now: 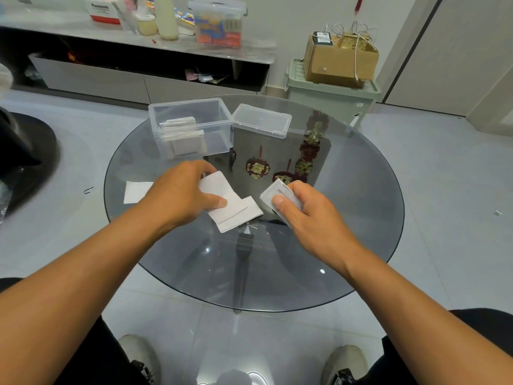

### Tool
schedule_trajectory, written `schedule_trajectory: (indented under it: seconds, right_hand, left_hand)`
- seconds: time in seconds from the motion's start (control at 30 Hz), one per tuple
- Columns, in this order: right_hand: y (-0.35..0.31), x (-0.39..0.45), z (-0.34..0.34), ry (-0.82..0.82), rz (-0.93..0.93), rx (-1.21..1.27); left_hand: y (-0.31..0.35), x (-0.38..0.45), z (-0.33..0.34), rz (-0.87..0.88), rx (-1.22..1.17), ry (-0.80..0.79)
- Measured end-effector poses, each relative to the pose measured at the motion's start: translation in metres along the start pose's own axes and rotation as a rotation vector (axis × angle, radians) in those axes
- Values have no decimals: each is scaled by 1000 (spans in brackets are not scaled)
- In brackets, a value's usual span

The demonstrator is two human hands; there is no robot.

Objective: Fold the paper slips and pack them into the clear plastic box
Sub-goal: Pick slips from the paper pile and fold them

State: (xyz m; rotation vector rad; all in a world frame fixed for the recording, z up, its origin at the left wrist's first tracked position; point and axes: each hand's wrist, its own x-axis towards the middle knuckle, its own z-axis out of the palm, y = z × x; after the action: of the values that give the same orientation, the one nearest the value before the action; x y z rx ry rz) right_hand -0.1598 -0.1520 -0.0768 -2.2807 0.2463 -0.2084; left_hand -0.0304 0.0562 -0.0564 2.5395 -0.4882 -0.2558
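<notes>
- Glass table (347,218): smooth; thin paper will likely slide on it.
- Clear plastic box (191,126): open, near the far edge, folded slips stacked at its left end.
- White slips (236,211): at centre, light and limp; best pinched at an edge. Left hand (180,190) grips them.
- Printed slip (280,194): pinched by right hand (302,207).

Open box (191,126) top, lid (262,124) beside.

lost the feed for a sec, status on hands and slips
Left hand pinching white slip. Right hand gripping printed slip. Clear box open, unobstructed.
</notes>
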Motion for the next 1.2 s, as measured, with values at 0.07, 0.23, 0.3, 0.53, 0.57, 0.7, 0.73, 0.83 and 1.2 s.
schedule_trajectory:
  seconds: [0.07,0.23,0.3,0.53,0.57,0.7,0.73,0.83,1.2]
  right_hand:
    - [0,0,0,-2,-1,-1]
    - [-2,-2,-1,-18,-3,-5]
    - [-2,-2,0,-21,-6,-7]
    - [-1,2,0,6,-1,116]
    - [-2,3,0,24,14,187]
    - [-6,8,-3,23,97,539]
    - [-7,8,-3,-11,104,619]
    - [-12,6,-1,-95,90,740]
    - [-21,4,20,69,93,556]
  left_hand:
    - [5,-4,3,81,19,79]
    - [11,-12,11,311,173,206]
    - [14,-16,11,352,214,223]
    - [18,-18,18,182,-292,161]
    - [19,-14,15,108,-481,149]
    - [22,-10,8,-147,-1126,-60]
    - [22,-11,10,-173,-1189,-106]
    - [27,-18,20,-135,-1131,-126]
    - [49,-31,35,1,-1236,-231]
